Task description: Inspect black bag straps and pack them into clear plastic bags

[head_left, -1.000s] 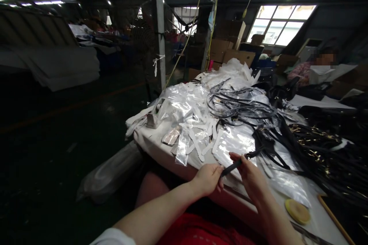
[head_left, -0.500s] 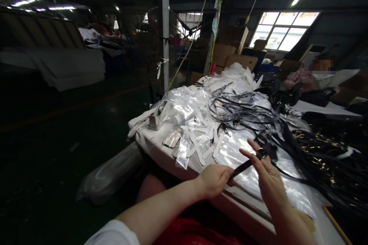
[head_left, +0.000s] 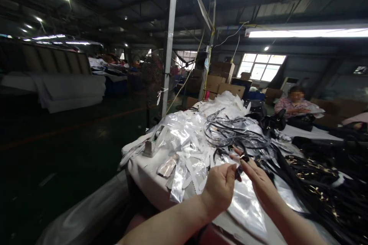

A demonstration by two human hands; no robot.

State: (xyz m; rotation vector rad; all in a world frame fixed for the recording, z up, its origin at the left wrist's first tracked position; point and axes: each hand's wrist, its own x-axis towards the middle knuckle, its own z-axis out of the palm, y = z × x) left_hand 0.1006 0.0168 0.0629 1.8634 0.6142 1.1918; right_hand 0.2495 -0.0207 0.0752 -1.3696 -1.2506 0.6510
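Note:
My left hand (head_left: 220,186) and my right hand (head_left: 257,179) meet above the table's near edge, both pinching a short black strap (head_left: 238,171) with a small metal ring at its upper end. The fingers of both hands are closed on it. Under the hands lie clear plastic bags (head_left: 244,203) on the white table cover (head_left: 140,168). To the right spreads a pile of black straps with gold fittings (head_left: 322,183).
Coiled black straps (head_left: 230,132) and heaps of plastic bags (head_left: 184,130) cover the table's middle. A small metal tool (head_left: 148,148) stands at the left corner. A seated person (head_left: 294,103) works at the far side. A white post (head_left: 169,42) rises behind the table.
Both hands have come closer together and risen with the strap, which now shows only as a short piece between them. The view has tilted upward.

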